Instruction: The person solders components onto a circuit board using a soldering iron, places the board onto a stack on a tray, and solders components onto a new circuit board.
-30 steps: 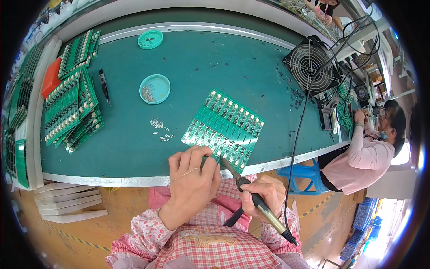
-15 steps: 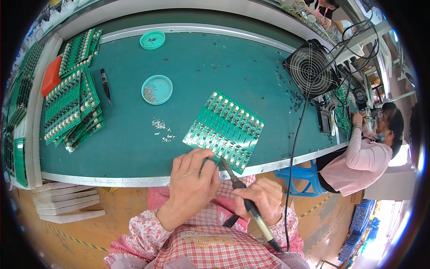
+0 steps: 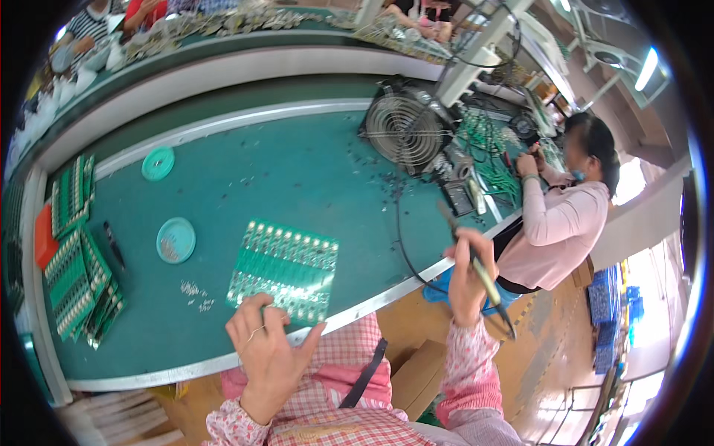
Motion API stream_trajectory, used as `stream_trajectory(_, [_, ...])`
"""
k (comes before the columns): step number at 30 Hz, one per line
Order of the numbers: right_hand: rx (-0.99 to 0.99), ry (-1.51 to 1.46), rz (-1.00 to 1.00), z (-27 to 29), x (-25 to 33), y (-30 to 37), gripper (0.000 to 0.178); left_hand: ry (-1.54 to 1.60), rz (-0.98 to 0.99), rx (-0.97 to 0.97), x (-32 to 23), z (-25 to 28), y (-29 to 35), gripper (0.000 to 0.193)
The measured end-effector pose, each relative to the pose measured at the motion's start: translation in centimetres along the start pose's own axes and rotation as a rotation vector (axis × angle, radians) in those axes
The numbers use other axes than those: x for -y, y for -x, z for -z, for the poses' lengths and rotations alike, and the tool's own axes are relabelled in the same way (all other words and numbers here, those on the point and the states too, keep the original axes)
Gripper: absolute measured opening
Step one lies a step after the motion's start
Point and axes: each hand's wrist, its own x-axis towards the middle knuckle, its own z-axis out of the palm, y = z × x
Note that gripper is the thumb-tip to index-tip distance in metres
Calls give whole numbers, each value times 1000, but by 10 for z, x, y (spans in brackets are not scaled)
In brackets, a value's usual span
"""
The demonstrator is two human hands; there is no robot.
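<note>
My left hand (image 3: 262, 349) is at the near edge of a green circuit board (image 3: 286, 260), its fingers bent onto the edge and its thumb near the close right corner. A thin wire-like line crosses the fingers. The board lies flat, with rows of small white and dark parts. My right hand (image 3: 470, 286) grips a soldering iron (image 3: 487, 284) by its handle, raised off to the right of the board. Its blurred tip points up and away, toward the fan.
A black fan (image 3: 404, 132) stands at the back right, with cables and tools beside it. Stacked boards (image 3: 74, 279), tweezers (image 3: 114, 245) and two green dishes (image 3: 176, 239) (image 3: 158, 163) lie left. Small parts (image 3: 195, 293) are scattered nearby. A co-worker (image 3: 561, 201) sits at right.
My right hand has lifted the soldering iron off the board and swung it right. My left thumb has spread out from the fingers. The whole view has turned right.
</note>
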Motion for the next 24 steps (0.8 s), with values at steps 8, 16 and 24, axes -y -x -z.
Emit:
stream_trajectory(8, [-66,337,235,1,-85,-85,14,38,14,-5,11,8,-2,41])
stream_trajectory(16, [211,-26,355,2,17,43,27,206,-283,40,-2,5,21,13])
stream_trajectory(24, [748,-193,480,-22,59,76,29,160,-243,4,4,18,36,22])
